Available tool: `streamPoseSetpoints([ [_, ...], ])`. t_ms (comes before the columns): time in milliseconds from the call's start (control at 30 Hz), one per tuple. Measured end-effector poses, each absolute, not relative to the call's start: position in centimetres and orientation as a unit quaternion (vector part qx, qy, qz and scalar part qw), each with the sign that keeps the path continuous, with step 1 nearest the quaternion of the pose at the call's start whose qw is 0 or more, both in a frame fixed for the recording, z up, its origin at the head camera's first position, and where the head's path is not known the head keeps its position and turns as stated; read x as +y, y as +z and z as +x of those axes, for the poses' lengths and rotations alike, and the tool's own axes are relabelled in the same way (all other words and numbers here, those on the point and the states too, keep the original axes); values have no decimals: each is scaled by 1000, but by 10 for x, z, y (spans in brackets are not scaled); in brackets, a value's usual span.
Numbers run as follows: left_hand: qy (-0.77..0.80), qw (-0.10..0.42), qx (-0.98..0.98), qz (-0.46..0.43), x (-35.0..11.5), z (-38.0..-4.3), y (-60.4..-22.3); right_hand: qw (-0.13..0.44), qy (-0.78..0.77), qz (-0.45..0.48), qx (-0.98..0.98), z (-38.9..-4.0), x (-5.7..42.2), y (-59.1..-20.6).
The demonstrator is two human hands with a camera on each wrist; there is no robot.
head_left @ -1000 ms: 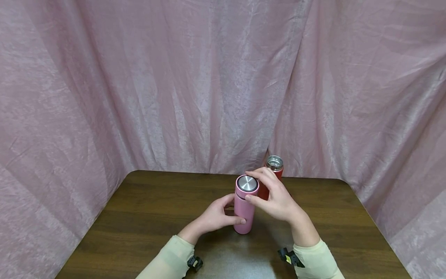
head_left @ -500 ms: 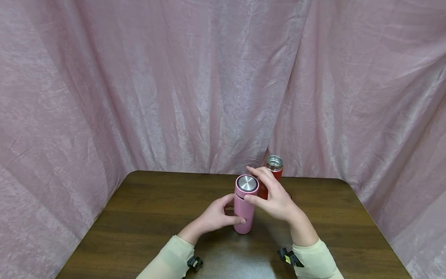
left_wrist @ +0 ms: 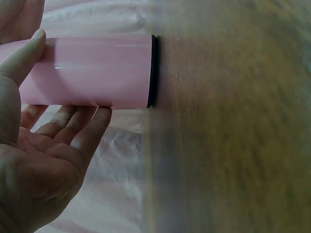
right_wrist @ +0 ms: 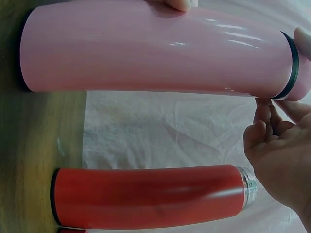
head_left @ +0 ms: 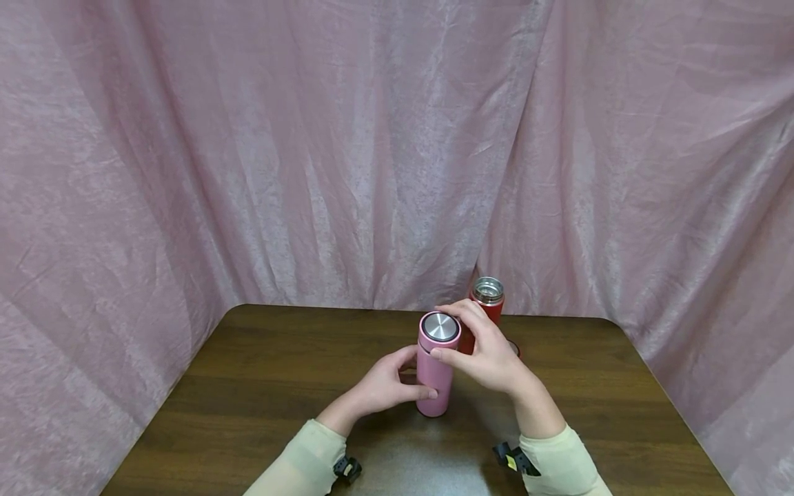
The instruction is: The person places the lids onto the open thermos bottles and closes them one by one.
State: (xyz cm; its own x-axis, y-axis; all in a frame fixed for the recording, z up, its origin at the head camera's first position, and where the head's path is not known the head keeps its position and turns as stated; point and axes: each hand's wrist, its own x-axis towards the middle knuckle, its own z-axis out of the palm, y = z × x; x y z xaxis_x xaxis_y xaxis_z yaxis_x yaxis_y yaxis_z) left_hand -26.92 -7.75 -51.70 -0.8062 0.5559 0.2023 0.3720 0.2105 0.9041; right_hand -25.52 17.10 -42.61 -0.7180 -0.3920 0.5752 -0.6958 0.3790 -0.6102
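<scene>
A pink thermos flask [head_left: 434, 386] stands upright on the wooden table, its pink lid [head_left: 440, 326] with a silver disc on top in place. My left hand [head_left: 386, 383] grips the body from the left, thumb across the near side and fingers behind, as the left wrist view also tells. From the right, my right hand [head_left: 490, 355] holds the lid between thumb and fingers; in the right wrist view its fingers lie at the dark seam under the lid. Behind that hand stands a red thermos flask [right_wrist: 150, 196], its steel mouth [head_left: 489, 290] uncovered.
Beside the red flask a small round red piece with a dark rim [head_left: 514, 348] shows, mostly hidden by the right hand. The table [head_left: 279, 372] has rounded far corners. A pink curtain [head_left: 347, 151] hangs directly behind it.
The right fingers lifted off the lid's far side, then came back onto it, with the thumb slightly further left. The left hand and pink flask stay put. More of the small red piece shows.
</scene>
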Motion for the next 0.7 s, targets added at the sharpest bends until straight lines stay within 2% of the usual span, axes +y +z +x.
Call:
streamPoseSetpoints([
  [400, 551, 89, 774, 300, -78, -270, -517, 201, 431, 314, -822, -256, 168, -427],
  [700, 548, 87, 777, 297, -78, -269, -516, 194, 418, 319, -828, -255, 169, -426],
])
